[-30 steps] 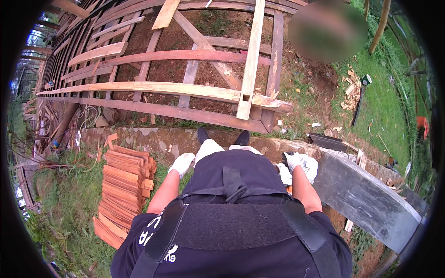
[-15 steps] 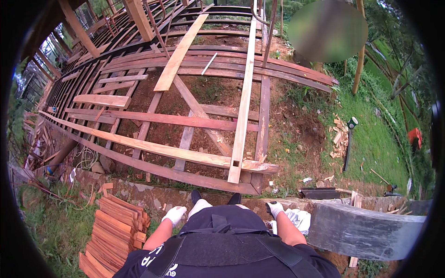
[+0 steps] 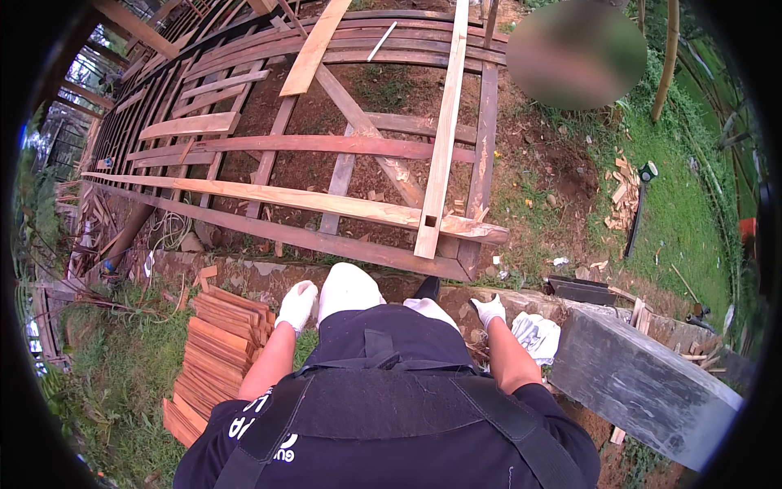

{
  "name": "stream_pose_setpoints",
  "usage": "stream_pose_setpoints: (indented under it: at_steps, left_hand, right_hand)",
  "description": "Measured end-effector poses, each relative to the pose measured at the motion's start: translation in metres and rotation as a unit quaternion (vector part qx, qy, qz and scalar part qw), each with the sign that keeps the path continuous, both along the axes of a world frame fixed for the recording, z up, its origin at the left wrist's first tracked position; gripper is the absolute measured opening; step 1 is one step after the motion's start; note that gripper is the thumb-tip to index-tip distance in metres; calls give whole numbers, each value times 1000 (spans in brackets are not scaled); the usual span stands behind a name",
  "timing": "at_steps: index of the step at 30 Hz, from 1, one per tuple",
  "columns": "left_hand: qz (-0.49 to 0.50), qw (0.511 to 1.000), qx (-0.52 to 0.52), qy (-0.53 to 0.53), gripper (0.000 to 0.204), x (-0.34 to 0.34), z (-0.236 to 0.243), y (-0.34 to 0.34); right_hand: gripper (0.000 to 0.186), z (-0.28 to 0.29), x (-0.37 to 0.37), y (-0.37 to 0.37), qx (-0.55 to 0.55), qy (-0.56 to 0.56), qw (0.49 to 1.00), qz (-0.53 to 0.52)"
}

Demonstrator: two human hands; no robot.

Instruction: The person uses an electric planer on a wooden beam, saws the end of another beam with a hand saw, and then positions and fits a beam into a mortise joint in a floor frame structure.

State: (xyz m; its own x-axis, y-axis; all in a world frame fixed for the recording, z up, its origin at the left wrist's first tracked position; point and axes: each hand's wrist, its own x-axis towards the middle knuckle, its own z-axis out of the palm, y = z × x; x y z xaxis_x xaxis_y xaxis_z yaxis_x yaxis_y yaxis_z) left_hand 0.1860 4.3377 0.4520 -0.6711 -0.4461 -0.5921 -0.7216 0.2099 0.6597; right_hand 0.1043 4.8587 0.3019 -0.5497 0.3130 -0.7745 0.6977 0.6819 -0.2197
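Observation:
My left hand (image 3: 297, 306), in a white glove, hangs beside my left thigh with its fingers curled in; nothing shows in it. On the other side my right hand (image 3: 490, 310), also gloved, has bent fingers with something dark at their tips, too small to tell whether it is held or part of the glove. Nearest the left hand is a stack of reddish wooden slats (image 3: 220, 350). A crumpled white cloth (image 3: 535, 336) lies by my right forearm. Ahead, a pale beam with a square hole (image 3: 444, 155) rests across a long light plank (image 3: 326, 201).
Dark timbers form a low open frame (image 3: 318, 240) over bare soil, with a loose board (image 3: 318, 49) across it. A low stone edge (image 3: 252, 269) runs before my feet. At right are a large grey slab (image 3: 635, 383), wood chips (image 3: 623, 191) and a long-handled tool (image 3: 639, 208).
I have come closer to the timber frame, which sits higher in view. My left leg has swung forward and the left hand has risen. The grey slab appears turned.

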Motion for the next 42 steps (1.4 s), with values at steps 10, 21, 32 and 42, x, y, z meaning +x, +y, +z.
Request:
stream_pose_setpoints:
  at_steps: [10, 21, 32, 42]
  left_hand:
    - [-141, 979, 13, 145, 46, -176, 66, 95]
    - [-438, 895, 68, -54, 46, -264, -125, 197]
    - [-492, 866, 86, 7, 41, -284, -114, 198]
    - [-460, 885, 55, 51, 35, -291, -122, 188]
  right_hand:
    - [122, -3, -57, -79, 25, -131, 981, 139]
    - [136, -151, -147, -186, 28, -120, 992, 9]
    - [110, -185, -153, -241, 127, 60, 982, -125]
    - [104, -181, -152, -230, 61, 61, 987, -133]
